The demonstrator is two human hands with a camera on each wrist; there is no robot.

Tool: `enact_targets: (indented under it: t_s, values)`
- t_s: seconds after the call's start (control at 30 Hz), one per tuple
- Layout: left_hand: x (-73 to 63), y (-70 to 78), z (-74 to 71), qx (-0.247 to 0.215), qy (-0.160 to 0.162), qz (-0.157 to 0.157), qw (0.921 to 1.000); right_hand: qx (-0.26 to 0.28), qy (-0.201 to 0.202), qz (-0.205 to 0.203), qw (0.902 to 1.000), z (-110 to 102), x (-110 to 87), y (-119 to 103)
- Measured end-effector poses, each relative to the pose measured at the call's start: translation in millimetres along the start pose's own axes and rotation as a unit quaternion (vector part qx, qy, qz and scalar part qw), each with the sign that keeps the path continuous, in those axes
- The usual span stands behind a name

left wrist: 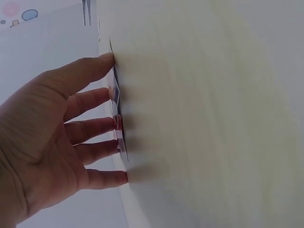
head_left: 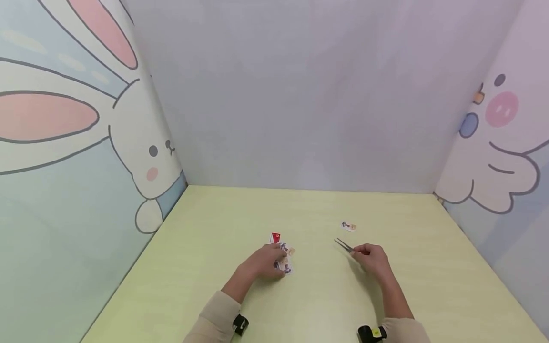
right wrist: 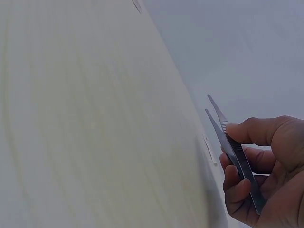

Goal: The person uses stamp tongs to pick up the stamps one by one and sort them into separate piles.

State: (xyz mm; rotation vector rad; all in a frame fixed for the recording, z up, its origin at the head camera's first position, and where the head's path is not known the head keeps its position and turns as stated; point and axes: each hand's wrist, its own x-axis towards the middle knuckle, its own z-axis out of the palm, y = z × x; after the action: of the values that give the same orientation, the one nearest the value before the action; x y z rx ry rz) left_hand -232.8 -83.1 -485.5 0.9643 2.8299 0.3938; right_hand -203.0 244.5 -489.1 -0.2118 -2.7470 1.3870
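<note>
Currently, the left hand touches cards with spread fingers; the right hand pinches parted tweezers.

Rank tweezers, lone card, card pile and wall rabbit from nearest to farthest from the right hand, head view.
1. Tweezers: in the right hand.
2. Lone card: beyond the tweezers.
3. Card pile: under the left hand.
4. Wall rabbit: far left.

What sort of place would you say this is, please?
Probably an indoor booth set up for tabletop work: a pale yellow table, a plain grey wall behind it, and side walls showing cartoon animals.
</note>
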Motion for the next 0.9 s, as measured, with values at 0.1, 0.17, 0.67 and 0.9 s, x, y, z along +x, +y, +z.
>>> enact_targets:
  t_s: [0.1,0.17,0.67,0.9]
  values:
    - [1.8,0.2,-1.2,0.002,0.001,-0.003,1.0000,-0.002,-0.004,-0.008,1.0000,1.5,0.7,-3.7]
    - [2.7,0.5,-2.9,0.002,-0.002,-0.007,1.0000,0.000,-0.011,-0.011,0.9999,2.2,1.4,-6.4]
    - [-0.3,5.3,-5.1,-0.019,-0.019,-0.037,0.9990,-0.002,-0.072,-0.034,0.9968,19.2,1.0,-17.2]
    - [0.2,6.3,-5.3,-0.020,-0.016,-0.029,0.9993,0.006,-0.099,-0.056,0.9934,29.1,-0.1,-24.0]
